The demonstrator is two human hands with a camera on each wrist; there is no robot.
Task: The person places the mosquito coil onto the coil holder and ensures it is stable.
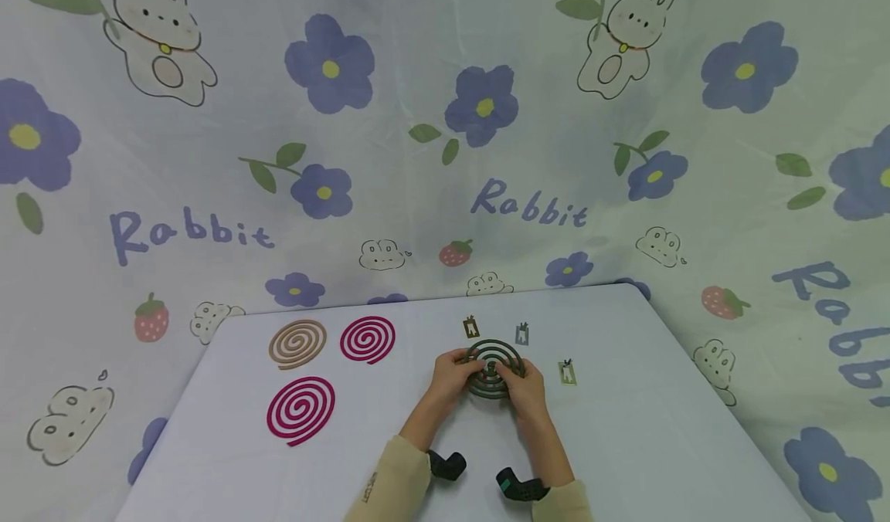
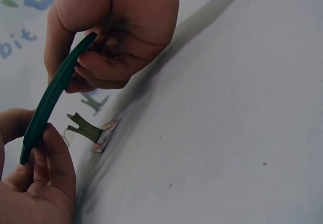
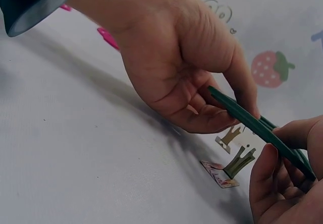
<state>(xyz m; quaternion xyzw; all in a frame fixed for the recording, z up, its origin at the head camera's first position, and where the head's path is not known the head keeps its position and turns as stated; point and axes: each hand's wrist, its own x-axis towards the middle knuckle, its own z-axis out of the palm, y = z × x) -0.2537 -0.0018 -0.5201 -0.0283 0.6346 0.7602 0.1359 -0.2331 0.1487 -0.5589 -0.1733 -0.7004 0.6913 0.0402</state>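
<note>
A dark green mosquito coil [image 1: 490,396] is held above the table by both hands. My left hand [image 1: 448,374] pinches its left side and my right hand [image 1: 531,392] pinches its right side, with both thumbs on top near the middle. Edge-on, the coil [image 2: 49,100] looks thin and tilted in the left wrist view, between the left hand [image 2: 43,183] below and the right hand [image 2: 118,27] above. Fingers partly cover the coil's centre. Just beyond the hands are small metal coil stands: a brownish one [image 1: 471,327], a silvery one [image 1: 522,335] and a yellowish one [image 1: 567,373].
On the left of the white table [image 1: 208,429] lie a tan coil [image 1: 297,344], a magenta coil [image 1: 368,339] and another magenta coil [image 1: 300,410]. A rabbit-and-flower patterned curtain [image 1: 410,198] hangs behind the table. Black cameras sit at both wrists.
</note>
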